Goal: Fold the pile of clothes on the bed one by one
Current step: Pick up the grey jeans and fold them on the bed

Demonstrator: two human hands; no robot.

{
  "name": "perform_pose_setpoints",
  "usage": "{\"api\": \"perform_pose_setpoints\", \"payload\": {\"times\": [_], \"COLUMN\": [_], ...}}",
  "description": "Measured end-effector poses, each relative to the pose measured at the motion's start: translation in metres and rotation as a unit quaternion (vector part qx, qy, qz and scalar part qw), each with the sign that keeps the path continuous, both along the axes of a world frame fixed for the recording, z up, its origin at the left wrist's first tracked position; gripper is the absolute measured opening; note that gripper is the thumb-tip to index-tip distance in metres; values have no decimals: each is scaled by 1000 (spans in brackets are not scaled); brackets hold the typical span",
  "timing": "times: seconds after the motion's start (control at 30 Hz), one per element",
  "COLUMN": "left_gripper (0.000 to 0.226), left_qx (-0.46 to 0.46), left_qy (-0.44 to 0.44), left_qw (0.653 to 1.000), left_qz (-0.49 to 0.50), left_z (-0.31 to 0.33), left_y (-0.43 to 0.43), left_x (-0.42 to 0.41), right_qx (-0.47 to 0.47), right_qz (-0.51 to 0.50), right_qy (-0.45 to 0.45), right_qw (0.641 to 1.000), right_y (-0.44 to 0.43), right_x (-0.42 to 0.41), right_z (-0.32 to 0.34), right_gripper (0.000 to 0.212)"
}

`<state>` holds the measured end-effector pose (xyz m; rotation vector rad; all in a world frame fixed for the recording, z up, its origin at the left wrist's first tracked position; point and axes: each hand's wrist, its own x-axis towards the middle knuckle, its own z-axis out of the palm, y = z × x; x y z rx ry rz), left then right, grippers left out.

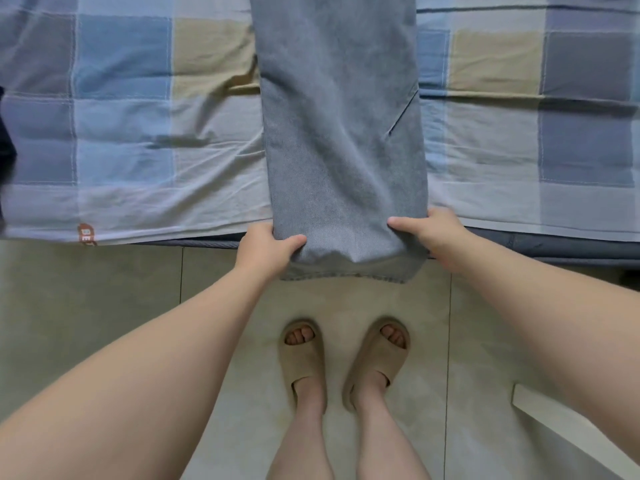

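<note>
A pair of grey jeans (pixel 341 126) lies lengthwise on the bed, running from the top of the view down to the bed's near edge, where its lower end hangs slightly over. My left hand (pixel 265 249) grips the lower left corner of the jeans, thumb on top. At the lower right corner, my right hand (pixel 431 230) holds the cloth the same way, thumb on top and fingers underneath. The upper part of the jeans is cut off by the top of the view.
The bed carries a checked sheet (pixel 138 133) in blue, grey and beige. A dark garment (pixel 5 140) shows at the left edge. Below is a tiled floor (pixel 104 289) with my feet in beige slippers (pixel 304 355). A white object (pixel 568 424) stands at the lower right.
</note>
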<state>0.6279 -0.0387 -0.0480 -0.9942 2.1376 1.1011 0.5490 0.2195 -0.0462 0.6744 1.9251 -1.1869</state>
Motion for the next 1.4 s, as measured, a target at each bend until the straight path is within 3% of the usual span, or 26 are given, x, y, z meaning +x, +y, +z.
{"api": "perform_pose_setpoints", "payload": {"times": [0.1, 0.23, 0.5, 0.73, 0.87, 1.1, 1.4], "left_gripper": [19, 17, 20, 16, 16, 27, 17], "left_qx": [109, 139, 168, 171, 164, 168, 174], "left_qy": [-30, -34, -45, -19, -41, -153, -57], "left_qw": [990, 985, 967, 964, 963, 943, 916], "left_qz": [78, 96, 185, 204, 212, 241, 357], "left_z": [32, 90, 229, 312, 328, 341, 370], "left_y": [-4, -9, -7, 29, 60, 105, 109], "left_x": [10, 35, 95, 169, 237, 363, 316], "right_qx": [-12, -26, -73, -99, -90, -64, -96], "right_qz": [4, -13, -110, -184, -180, -121, -167], "right_qy": [-74, -102, -37, -1, -21, -122, -94], "right_qw": [997, 994, 991, 978, 979, 983, 977], "right_y": [9, 8, -10, 20, 47, 104, 98], "right_x": [22, 59, 118, 200, 260, 372, 339], "right_z": [24, 87, 229, 305, 324, 343, 368], "right_gripper": [27, 27, 22, 8, 15, 24, 10]}}
